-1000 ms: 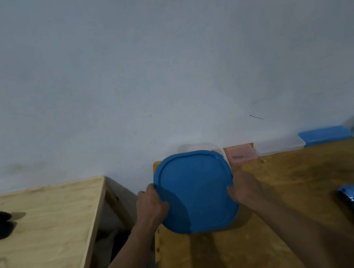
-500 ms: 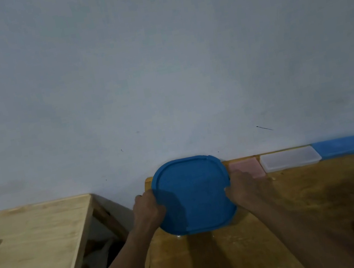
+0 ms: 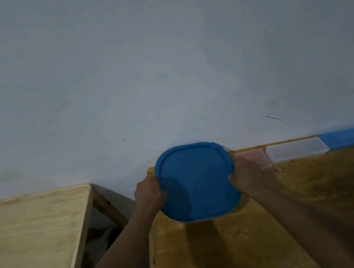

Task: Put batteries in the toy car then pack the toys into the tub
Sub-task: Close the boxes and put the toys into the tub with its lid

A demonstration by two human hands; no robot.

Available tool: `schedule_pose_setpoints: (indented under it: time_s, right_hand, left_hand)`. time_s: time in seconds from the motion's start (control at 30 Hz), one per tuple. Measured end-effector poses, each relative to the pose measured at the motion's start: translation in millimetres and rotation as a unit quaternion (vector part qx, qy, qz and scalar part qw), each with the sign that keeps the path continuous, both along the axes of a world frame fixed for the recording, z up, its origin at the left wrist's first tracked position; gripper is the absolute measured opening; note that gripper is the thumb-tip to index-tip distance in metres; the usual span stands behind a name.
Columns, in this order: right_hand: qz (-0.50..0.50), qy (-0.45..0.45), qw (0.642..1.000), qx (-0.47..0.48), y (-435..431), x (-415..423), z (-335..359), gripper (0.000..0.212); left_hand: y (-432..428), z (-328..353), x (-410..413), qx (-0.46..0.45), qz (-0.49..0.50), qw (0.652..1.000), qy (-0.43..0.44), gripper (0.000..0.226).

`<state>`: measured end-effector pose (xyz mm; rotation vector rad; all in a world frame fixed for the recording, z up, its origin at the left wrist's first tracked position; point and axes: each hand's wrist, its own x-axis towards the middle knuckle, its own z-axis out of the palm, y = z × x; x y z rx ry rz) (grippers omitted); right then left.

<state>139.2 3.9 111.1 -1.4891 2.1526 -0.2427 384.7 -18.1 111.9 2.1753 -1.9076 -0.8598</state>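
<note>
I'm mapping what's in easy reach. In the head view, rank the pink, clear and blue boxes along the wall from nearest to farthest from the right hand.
1. Pink box, just right of the right hand, which grips the blue lid.
2. Clear box, next along the wall to the right.
3. Blue box, farthest right, at the row's end.

Both hands — left hand (image 3: pixel 149 194), right hand (image 3: pixel 247 174) — are gripping the blue tub lid (image 3: pixel 196 181) on the wooden table (image 3: pixel 311 192)
</note>
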Motion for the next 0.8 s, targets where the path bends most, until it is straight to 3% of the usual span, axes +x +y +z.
schedule_pose_setpoints:
  time_s: [0.27, 0.6, 0.7, 0.8]
  right_hand:
    - [-0.037, -0.015, 0.999, 0.006, -6.4, -4.9, 2.9, 0.011]
    - [-0.163, -0.124, 0.978, 0.048, -22.0, -10.9, 3.3, 0.022]
    - [-0.122, -0.102, 0.986, 0.042, -19.3, -12.5, 10.3, 0.028]
    - [-0.020, -0.092, 0.995, -0.014, -13.9, -12.5, 16.2, 0.043]
  left_hand:
    - [-4.1, 5.6, 3.6, 0.025, 0.021, 0.999, 0.022, 0.042]
    - [-10.2, 10.6, 2.0, 0.049, 0.008, 0.999, -0.011, 0.055]
    - [-8.0, 15.7, 0.5, 0.035, 0.013, 0.999, 0.001, 0.053]
    - [-3.5, 17.2, -4.2, 0.004, -0.059, 0.998, -0.030, 0.077]
